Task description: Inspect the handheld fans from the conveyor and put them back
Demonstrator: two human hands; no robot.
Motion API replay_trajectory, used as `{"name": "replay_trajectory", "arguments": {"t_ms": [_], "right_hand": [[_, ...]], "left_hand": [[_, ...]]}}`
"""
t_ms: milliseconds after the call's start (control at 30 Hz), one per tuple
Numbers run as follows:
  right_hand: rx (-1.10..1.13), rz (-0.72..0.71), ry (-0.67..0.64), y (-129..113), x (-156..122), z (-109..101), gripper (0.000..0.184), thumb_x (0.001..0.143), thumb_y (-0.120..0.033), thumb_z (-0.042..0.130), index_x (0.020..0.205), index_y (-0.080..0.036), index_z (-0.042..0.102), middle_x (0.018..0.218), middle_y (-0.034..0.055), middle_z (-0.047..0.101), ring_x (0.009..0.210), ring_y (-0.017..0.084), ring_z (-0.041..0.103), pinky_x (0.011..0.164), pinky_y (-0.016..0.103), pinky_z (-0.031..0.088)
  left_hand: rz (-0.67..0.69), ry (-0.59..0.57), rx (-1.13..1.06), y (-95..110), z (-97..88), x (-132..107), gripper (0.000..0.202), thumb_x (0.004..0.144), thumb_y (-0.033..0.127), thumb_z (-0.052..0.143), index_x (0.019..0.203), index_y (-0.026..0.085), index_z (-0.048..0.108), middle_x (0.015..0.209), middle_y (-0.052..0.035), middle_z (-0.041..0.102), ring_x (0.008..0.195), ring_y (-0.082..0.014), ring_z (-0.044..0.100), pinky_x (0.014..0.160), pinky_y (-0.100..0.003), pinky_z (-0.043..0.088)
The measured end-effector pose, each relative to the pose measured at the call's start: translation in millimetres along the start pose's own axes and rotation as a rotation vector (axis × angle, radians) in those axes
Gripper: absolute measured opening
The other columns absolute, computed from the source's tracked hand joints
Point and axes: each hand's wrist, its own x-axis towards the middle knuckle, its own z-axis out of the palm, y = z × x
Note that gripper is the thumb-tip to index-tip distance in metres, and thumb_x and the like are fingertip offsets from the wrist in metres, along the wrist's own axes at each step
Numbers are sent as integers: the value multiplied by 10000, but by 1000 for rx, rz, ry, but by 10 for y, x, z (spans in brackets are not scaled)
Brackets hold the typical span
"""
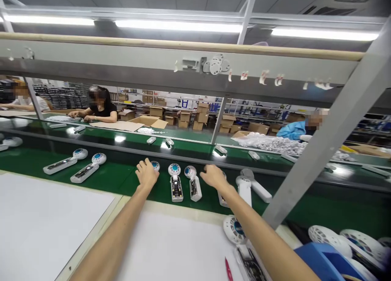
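My left hand [147,174] is closed at a white handheld fan [155,165] on the green conveyor belt [122,179]; only part of the fan's round head shows beside my fingers. Right of it lie two fans with uncovered handles and visible circuit boards: one fan [176,188] straight, another fan [195,188] slightly tilted. My right hand [214,177] hovers just right of the tilted one, fingers curled, their tips turned away from view. Beneath my right wrist, another fan [224,200] is partly hidden.
Two open-handled fans [84,173] lie left on the belt. White fans [244,189] lie right, by a slanted metal post [330,122]. On the white worktop [171,244] are a fan [234,229] and a red pen [228,268]. A blue bin [324,260] stands lower right. Co-workers sit opposite.
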Motion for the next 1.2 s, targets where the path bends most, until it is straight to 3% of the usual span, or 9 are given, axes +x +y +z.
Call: {"name": "replay_trajectory", "arguments": {"t_ms": [100, 233, 333, 500, 733, 933, 967, 1067, 1200], "right_hand": [[-63, 164, -10, 343, -27, -14, 354, 967, -327, 639, 1275, -157, 603, 1367, 120, 560, 1227, 282, 564, 1028, 523, 477], [20, 244, -126, 496, 69, 119, 310, 960, -307, 655, 1228, -155, 625, 1281, 104, 610, 1131, 248, 620, 950, 456, 538], [155, 274, -185, 489, 174, 195, 286, 957, -304, 661, 1195, -148, 635, 1218, 94, 635, 1069, 229, 643, 900, 424, 561], [530, 275, -206, 487, 165, 218, 295, 969, -318, 644, 1203, -140, 623, 1175, 86, 643, 988, 207, 659, 831, 388, 584], [1165, 166, -237, 427, -120, -109, 269, 1002, -343, 592, 1166, -131, 618, 1044, 61, 660, 825, 150, 663, 705, 304, 586], [1440, 57, -203, 301, -482, -604, 128, 1008, -235, 546, 1049, -125, 596, 856, 16, 642, 700, 126, 651, 633, 270, 575], [1466, 22, -185, 280, -552, -677, 88, 989, -161, 519, 1047, -130, 577, 825, 12, 641, 683, 133, 659, 630, 280, 581], [1498, -97, -142, 229, -777, -870, 274, 855, -16, 462, 1080, -157, 526, 772, 17, 661, 625, 166, 684, 605, 312, 596], [1467, -240, -114, 155, -1057, -1038, 467, 768, -46, 514, 1210, -194, 493, 823, 32, 705, 605, 180, 691, 532, 273, 572]], "left_hand": [[143, -40, 28, 220, -12, -93, 471, 957, 345, 589, 1385, 173, 497, 1485, -134, 436, 1370, -324, 417, 1117, -570, 361], [275, -352, 71, 611, 220, -331, 369, 941, 375, 629, 1236, 154, 607, 1242, -104, 624, 1135, -252, 610, 997, -494, 494], [244, -516, 102, 806, 479, -529, 393, 927, 359, 655, 1259, 157, 596, 1260, -109, 613, 1110, -248, 620, 956, -475, 526], [118, -533, 44, 922, 708, -653, 518, 918, 344, 662, 1387, 188, 505, 1451, -135, 472, 1243, -300, 539, 1018, -529, 484], [-90, -551, -240, 857, 678, -596, 438, 934, 306, 643, 1338, 171, 539, 1339, -121, 565, 1162, -265, 598, 972, -488, 523], [-160, -745, -744, 1022, 384, -724, 274, 967, 333, 605, 1147, 127, 618, 1057, -70, 659, 869, -162, 659, 747, -333, 587], [-143, -765, -848, 1075, 283, -758, 241, 975, 320, 590, 1107, 121, 621, 1011, -60, 663, 823, -143, 656, 722, -310, 587], [-66, -792, -1128, 1225, -114, -867, 167, 982, 264, 546, 1011, 115, 615, 965, -63, 673, 788, -120, 663, 760, -291, 601], [39, -784, -1331, 1312, -677, -1058, 162, 876, 123, 564, 1036, 140, 584, 1074, -95, 687, 874, -168, 699, 853, -392, 620]]}}
